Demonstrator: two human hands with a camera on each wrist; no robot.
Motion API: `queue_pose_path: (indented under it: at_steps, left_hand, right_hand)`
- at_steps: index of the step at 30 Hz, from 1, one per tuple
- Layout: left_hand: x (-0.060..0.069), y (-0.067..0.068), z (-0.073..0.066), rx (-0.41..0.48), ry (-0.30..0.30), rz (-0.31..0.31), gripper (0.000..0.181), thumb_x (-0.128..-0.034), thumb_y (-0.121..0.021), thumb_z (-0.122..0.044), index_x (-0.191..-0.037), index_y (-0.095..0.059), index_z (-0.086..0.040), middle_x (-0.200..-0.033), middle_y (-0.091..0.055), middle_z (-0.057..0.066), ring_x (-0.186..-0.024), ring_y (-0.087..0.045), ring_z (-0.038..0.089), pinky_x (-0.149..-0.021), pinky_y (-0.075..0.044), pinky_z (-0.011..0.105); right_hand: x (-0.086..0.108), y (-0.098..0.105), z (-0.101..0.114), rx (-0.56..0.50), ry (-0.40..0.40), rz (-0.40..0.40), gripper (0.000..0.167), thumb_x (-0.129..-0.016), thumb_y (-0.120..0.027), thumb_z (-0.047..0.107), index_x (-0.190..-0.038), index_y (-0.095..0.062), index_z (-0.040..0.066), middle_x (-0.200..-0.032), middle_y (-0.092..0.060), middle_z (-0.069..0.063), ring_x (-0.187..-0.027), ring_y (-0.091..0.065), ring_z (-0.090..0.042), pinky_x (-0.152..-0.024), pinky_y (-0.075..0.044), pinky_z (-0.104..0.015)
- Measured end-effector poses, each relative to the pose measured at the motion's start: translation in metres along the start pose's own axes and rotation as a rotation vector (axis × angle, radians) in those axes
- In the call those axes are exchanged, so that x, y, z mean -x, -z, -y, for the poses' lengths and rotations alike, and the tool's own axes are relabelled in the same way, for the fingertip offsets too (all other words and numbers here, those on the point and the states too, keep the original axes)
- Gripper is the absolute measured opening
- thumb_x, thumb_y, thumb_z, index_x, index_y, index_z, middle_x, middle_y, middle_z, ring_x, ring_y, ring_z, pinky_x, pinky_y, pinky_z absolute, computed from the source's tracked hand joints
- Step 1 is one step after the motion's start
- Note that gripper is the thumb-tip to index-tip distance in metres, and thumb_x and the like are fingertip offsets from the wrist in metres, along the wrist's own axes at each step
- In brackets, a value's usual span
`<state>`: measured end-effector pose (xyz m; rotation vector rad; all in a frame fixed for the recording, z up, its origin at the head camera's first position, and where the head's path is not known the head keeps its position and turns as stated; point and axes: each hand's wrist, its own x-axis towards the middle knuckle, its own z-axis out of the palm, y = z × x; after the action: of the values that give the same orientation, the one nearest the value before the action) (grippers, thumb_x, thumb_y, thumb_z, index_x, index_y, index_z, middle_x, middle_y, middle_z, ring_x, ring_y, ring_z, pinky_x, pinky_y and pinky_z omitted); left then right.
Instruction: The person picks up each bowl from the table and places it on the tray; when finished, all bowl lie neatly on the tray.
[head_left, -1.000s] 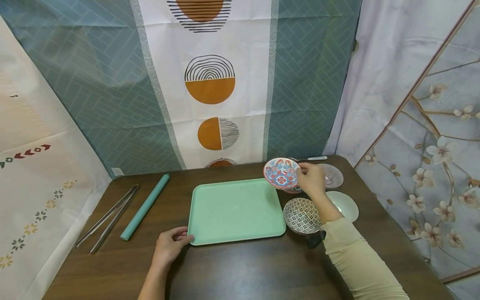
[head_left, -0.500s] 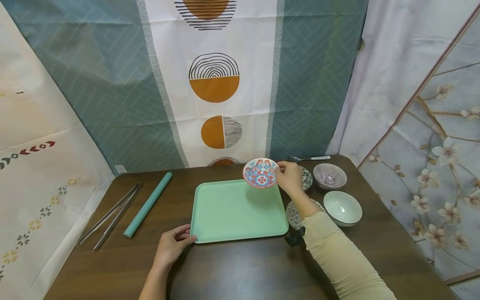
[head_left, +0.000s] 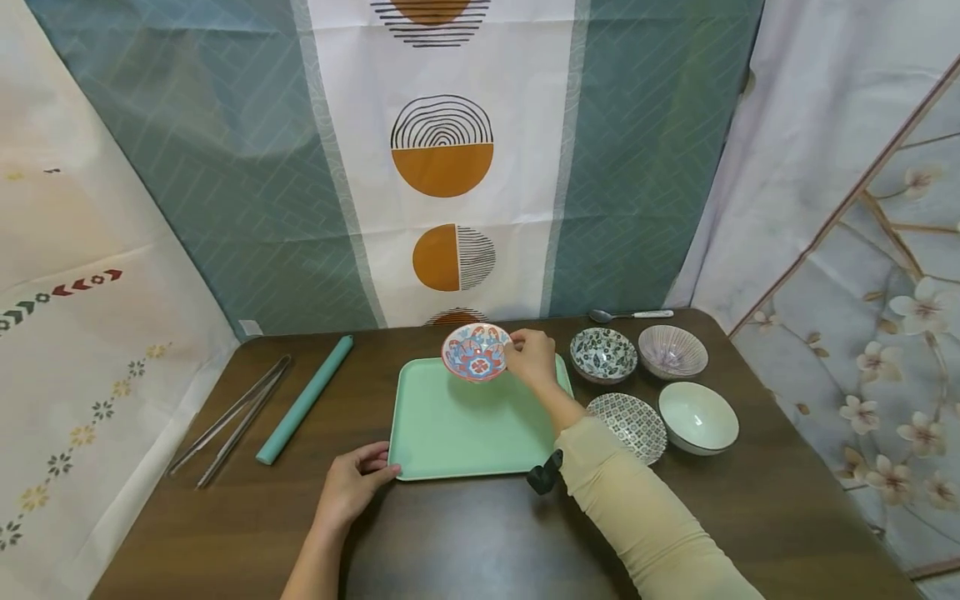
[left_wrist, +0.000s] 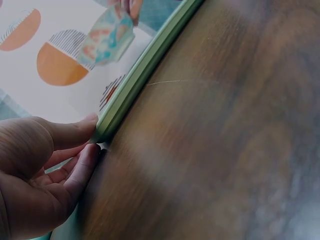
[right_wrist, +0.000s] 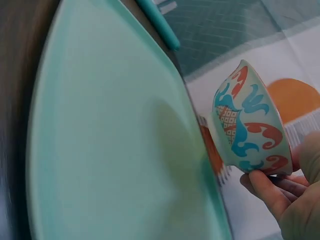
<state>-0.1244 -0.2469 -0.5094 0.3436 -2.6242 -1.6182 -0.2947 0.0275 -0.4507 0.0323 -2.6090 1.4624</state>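
Observation:
A red, blue and white patterned bowl point(head_left: 477, 353) hangs in the air over the back of a mint green tray point(head_left: 465, 433). My right hand point(head_left: 531, 360) pinches its rim from the right side. In the right wrist view the bowl point(right_wrist: 250, 122) shows its painted outer wall, with a gap between its foot and the tray. My left hand point(head_left: 352, 483) holds the front left corner of the tray. Seen from the left wrist, the thumb of the left hand point(left_wrist: 50, 170) lies on the tray's rim and the fingers are at its underside.
Right of the tray stand a dark floral bowl point(head_left: 603, 355), a ribbed pale purple bowl point(head_left: 672, 351), a lattice-patterned bowl point(head_left: 628, 425) and a plain pale bowl point(head_left: 699, 418). A spoon point(head_left: 632, 316) lies behind them. Metal tongs point(head_left: 232, 421) and a teal rod point(head_left: 306, 398) lie left.
My right hand has carried the patterned bowl leftward, from above the other bowls to over the tray. The dark floral bowl is uncovered. My left hand keeps its hold on the tray corner.

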Motion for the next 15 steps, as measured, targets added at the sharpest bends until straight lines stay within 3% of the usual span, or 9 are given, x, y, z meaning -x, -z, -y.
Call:
queue_pose_path:
  at_steps: [8,11,15]
  left_hand:
    - [-0.005,-0.002,-0.004,0.007,-0.007,-0.012,0.039,-0.0836,-0.082,-0.004,-0.119,-0.07,0.006,-0.099,-0.073,0.012,-0.094,-0.068,0.023,-0.071,-0.052,0.019]
    - [-0.004,-0.003,-0.003,0.012,0.001,-0.016,0.038,-0.0826,-0.083,-0.002,-0.118,-0.071,0.007,-0.097,-0.073,0.012,-0.091,-0.068,0.022,-0.069,-0.053,0.019]
    - [-0.003,-0.001,-0.002,0.02,0.013,-0.017,0.037,-0.0822,-0.082,0.0,-0.117,-0.071,0.007,-0.096,-0.073,0.011,-0.09,-0.068,0.021,-0.068,-0.052,0.019]
  right_hand:
    - [-0.003,-0.04,0.008,-0.035,-0.043,0.058,0.021,-0.093,-0.062,0.007,-0.107,-0.073,-0.004,-0.088,-0.075,-0.016,-0.069,-0.07,-0.02,-0.055,-0.053,-0.028]
    - [0.0,-0.054,0.008,-0.082,-0.079,0.106,0.022,-0.097,-0.061,0.008,-0.112,-0.071,-0.005,-0.093,-0.075,-0.017,-0.073,-0.072,-0.022,-0.056,-0.054,-0.028]
    - [0.001,-0.071,0.005,-0.222,-0.103,0.207,0.028,-0.105,-0.055,0.012,-0.124,-0.065,-0.006,-0.108,-0.072,-0.023,-0.086,-0.074,-0.027,-0.066,-0.06,-0.029]
